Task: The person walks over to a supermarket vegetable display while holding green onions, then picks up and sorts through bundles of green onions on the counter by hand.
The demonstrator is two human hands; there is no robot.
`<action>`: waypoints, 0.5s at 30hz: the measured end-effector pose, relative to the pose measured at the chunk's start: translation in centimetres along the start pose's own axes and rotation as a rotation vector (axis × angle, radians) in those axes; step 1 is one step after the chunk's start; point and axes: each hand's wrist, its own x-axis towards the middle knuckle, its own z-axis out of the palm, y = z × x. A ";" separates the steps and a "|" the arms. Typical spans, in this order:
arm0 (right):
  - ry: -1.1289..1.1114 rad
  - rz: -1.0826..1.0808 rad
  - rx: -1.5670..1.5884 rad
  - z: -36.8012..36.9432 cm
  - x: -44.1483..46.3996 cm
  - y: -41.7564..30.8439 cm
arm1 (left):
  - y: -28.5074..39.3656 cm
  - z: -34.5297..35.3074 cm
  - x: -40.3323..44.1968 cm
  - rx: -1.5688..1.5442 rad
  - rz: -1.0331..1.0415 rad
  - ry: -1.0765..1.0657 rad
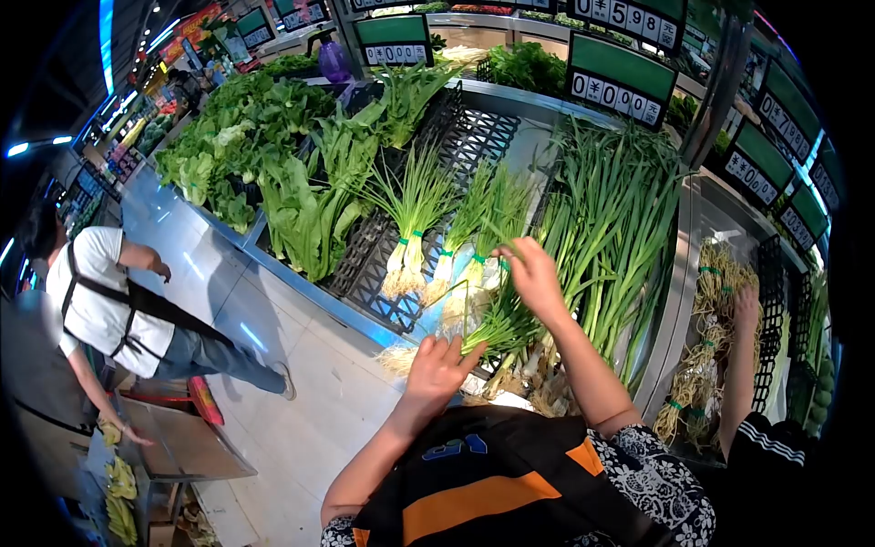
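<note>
Scallion bunch (501,330) lies crosswise at the near end of the display, greens to the right, roots apparently poking out past the left hand (436,369). No band visible on it. Progress, my read: partway. Banded scallion bunches (444,260) sit side by side, roots toward the aisle; the crosswise one is out of line with them.

Left hand: fingers part-curled, touching the crosswise bunch; can't tell if it's actually gripping. Right hand (529,273): thumb and forefinger close together at the green tops of the rightmost banded bunch; a pinch is possible, can't confirm.

Around: black plastic crate (369,296) beside the row, leafy lettuce (305,223) beyond, long flat-leaved greens (615,201) to the right. Another person's hand (746,308) is on tan stringy bundles (706,333), far right.
</note>
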 end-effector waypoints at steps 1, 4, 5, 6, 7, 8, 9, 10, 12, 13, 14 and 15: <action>-0.038 0.016 0.112 -1.2 -0.3 -1.0 | 0.0 0.0 0.0 0.003 -0.005 0.002; -0.288 -0.012 0.121 -2.4 -2.8 -2.7 | 0.1 0.0 -0.3 -0.001 -0.027 0.008; -0.306 -0.084 0.099 -1.6 -3.9 -2.8 | 0.2 0.0 -0.2 -0.010 -0.027 0.043; -0.321 -0.155 0.075 -0.4 -5.1 -2.9 | 0.3 0.0 0.0 -0.021 -0.023 0.079; -0.306 -0.159 0.014 0.5 -6.0 -3.1 | 0.4 0.0 0.1 -0.024 -0.018 0.080; -0.292 -0.164 -0.047 1.5 -6.8 -3.1 | 0.5 0.1 0.1 -0.020 -0.017 0.053; -0.245 -0.162 -0.057 2.5 -7.4 -2.6 | 0.6 0.0 0.1 -0.014 -0.017 0.026; -0.242 -0.162 -0.057 3.0 -7.6 -2.3 | 0.6 0.2 0.0 -0.014 -0.013 0.027; -0.213 -0.155 0.014 3.5 -7.7 -2.3 | 0.5 0.5 -0.3 -0.029 -0.015 -0.006; -0.210 -0.113 0.021 3.2 -7.7 -2.8 | 0.4 0.6 -0.3 -0.026 -0.012 -0.007; -0.207 -0.113 0.024 3.4 -7.8 -2.7 | 0.5 0.7 -0.2 -0.019 -0.002 0.067; -0.171 -0.102 -0.006 3.7 -8.0 -2.2 | 0.5 0.8 -0.2 -0.013 0.008 0.142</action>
